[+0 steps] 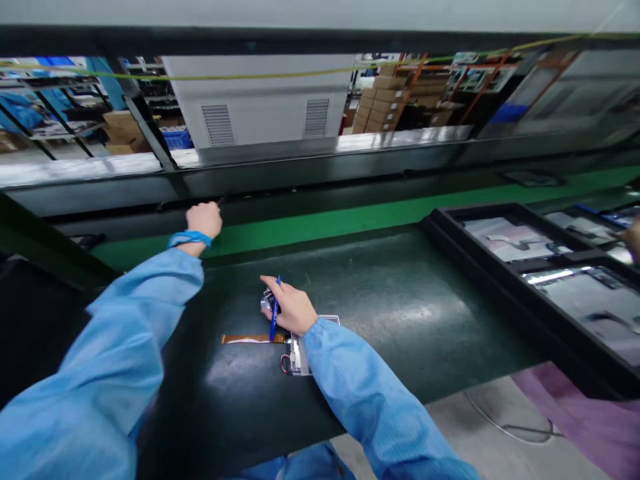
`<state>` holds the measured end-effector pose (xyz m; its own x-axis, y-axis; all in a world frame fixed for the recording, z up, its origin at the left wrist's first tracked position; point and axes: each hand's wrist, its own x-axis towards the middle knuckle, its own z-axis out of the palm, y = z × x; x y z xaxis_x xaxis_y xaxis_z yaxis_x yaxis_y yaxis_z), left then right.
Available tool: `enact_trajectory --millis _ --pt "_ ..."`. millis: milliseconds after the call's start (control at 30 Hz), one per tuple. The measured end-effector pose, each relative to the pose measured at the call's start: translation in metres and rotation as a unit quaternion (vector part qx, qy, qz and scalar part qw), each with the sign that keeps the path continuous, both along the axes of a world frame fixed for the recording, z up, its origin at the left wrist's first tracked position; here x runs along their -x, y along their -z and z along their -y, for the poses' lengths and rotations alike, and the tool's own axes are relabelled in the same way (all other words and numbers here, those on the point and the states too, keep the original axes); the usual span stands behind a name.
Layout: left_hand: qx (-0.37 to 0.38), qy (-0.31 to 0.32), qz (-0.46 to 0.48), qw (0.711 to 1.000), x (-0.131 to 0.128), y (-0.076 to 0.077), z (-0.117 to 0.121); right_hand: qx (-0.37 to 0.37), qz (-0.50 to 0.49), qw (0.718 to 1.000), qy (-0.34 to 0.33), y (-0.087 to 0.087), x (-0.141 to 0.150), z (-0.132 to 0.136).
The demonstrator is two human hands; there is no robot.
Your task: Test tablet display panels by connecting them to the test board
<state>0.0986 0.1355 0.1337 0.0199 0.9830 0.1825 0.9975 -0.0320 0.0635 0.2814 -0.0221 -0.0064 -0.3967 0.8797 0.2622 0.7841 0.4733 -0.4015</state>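
My left hand (204, 220), with a blue band at its wrist, reaches to the dark ledge at the far side of the bench. Its fingers are curled closed, and what they hold, if anything, is hidden. My right hand (295, 308) grips a slim blue pen-like tool (275, 320), which slants downward. Small shiny metal pieces (267, 301) show beside its thumb and fingers; I cannot tell whether they are held. Under the right hand and sleeve lies a flat panel-like part (299, 357), partly covered, with a brown ribbon cable (250, 339) stretching left and a thin red wire.
A black divided tray (480, 273) holding flat panels with ribbon cables stands at the right. A co-worker's pink sleeve (575, 413) is at the lower right. A green strip (350, 220) runs along the far side of the dark bench (380, 287). Cartons (383, 100) are stacked behind.
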Motion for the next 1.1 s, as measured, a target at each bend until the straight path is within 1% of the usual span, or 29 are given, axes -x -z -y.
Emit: enact_trajectory --millis 33,100,167,200,267,300,367,400,467,500,533,567,600,633,700,733,767,800,833,867,933,967,1000,1033,1100 --pt "0.002 -0.014 0.005 1.000 -0.015 0.012 -0.012 -0.001 0.001 1.000 -0.021 0.001 -0.001 0.000" --pt "0.002 -0.022 0.019 1.000 -0.042 0.036 -0.029 0.000 0.005 0.998 -0.059 0.002 -0.003 -0.001" --pt "0.002 -0.005 0.039 0.999 -0.062 0.055 -0.037 0.003 0.009 0.997 -0.080 0.004 -0.005 -0.003" --pt "0.003 0.012 0.049 0.999 -0.069 0.062 -0.038 0.005 0.010 0.997 -0.082 0.004 -0.006 -0.003" --pt "0.005 0.063 0.070 0.996 -0.074 0.071 -0.033 0.005 0.009 0.998 -0.069 0.006 -0.007 -0.004" --pt "0.008 0.094 0.080 0.992 -0.072 0.073 -0.027 0.004 0.008 0.998 -0.057 0.006 -0.008 -0.004" --pt "0.018 0.155 0.099 0.983 -0.056 0.074 -0.009 -0.002 0.002 0.999 -0.033 0.008 -0.010 -0.005" --pt "0.026 0.181 0.108 0.977 -0.042 0.072 0.003 -0.005 -0.002 1.000 -0.021 0.008 -0.010 -0.005" --pt "0.039 0.210 0.122 0.969 -0.002 0.061 0.031 -0.011 -0.013 1.000 -0.004 0.011 -0.011 -0.004" --pt "0.041 0.210 0.129 0.968 0.024 0.052 0.046 -0.013 -0.020 1.000 0.000 0.012 -0.011 -0.004" --pt "0.038 0.197 0.135 0.970 0.054 0.039 0.062 -0.016 -0.027 1.000 0.003 0.014 -0.011 -0.003" --pt "0.028 0.168 0.141 0.975 0.086 0.023 0.079 -0.018 -0.034 0.999 0.003 0.015 -0.011 -0.003" --pt "0.013 0.126 0.145 0.981 0.119 0.006 0.096 -0.020 -0.041 0.999 0.006 0.017 -0.011 -0.003" --pt "-0.008 0.072 0.148 0.986 0.154 -0.014 0.113 -0.023 -0.043 0.999 0.022 0.018 -0.010 -0.003" --pt "-0.053 -0.052 0.148 0.986 0.221 -0.053 0.150 -0.037 -0.036 0.997 0.059 0.018 -0.010 -0.003" --pt "-0.074 -0.119 0.146 0.979 0.253 -0.071 0.168 -0.047 -0.034 0.995 0.083 0.016 -0.009 -0.003" --pt "-0.089 -0.188 0.146 0.967 0.282 -0.084 0.186 -0.060 -0.037 0.992 0.104 0.015 -0.008 -0.002" --pt "-0.094 -0.259 0.154 0.949 0.308 -0.094 0.203 -0.076 -0.049 0.989 0.120 0.012 -0.007 -0.001" --pt "-0.090 -0.325 0.175 0.925 0.331 -0.098 0.217 -0.091 -0.070 0.985 0.129 0.010 -0.006 0.001" --pt "-0.079 -0.380 0.207 0.898 0.352 -0.099 0.228 -0.104 -0.099 0.981 0.132 0.009 -0.005 0.004" --pt "-0.059 -0.460 0.284 0.839 0.383 -0.090 0.240 -0.111 -0.171 0.969 0.138 0.007 -0.003 0.010" --pt "-0.057 -0.481 0.322 0.813 0.394 -0.083 0.241 -0.109 -0.205 0.961 0.151 0.008 -0.003 0.013" --pt "-0.061 -0.494 0.357 0.791 0.403 -0.076 0.239 -0.107 -0.230 0.951 0.177 0.009 -0.004 0.014" --pt "-0.070 -0.498 0.388 0.772 0.410 -0.070 0.235 -0.107 -0.245 0.939 0.218 0.011 -0.005 0.016" --pt "-0.093 -0.489 0.441 0.746 0.420 -0.063 0.224 -0.117 -0.250 0.911 0.305 0.014 -0.011 0.016"
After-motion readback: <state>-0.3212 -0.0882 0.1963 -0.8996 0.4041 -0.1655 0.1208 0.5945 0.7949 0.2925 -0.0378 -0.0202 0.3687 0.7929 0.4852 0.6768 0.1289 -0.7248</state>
